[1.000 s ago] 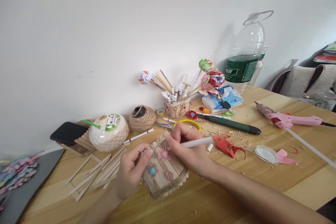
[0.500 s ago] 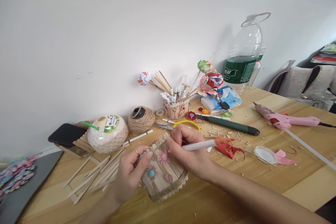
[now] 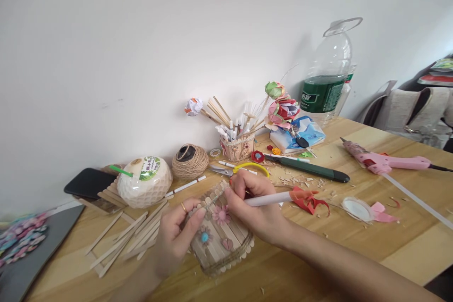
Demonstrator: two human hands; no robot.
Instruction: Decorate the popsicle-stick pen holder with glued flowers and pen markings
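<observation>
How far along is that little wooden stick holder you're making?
Mostly built, it seems: the stick holder has its walls up, twine around the base and three small flowers on its front. In hand: the left hand steadies it while the right hand holds a white pen with its tip at the top rim. What is left is hard to tell; loose sticks lie beside it.

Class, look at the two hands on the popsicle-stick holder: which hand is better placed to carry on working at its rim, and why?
Probably the right hand: it grips the white pen, its fingers at the rim of the popsicle-stick holder. The left hand is wrapped around the holder's side, steadying it.
</observation>
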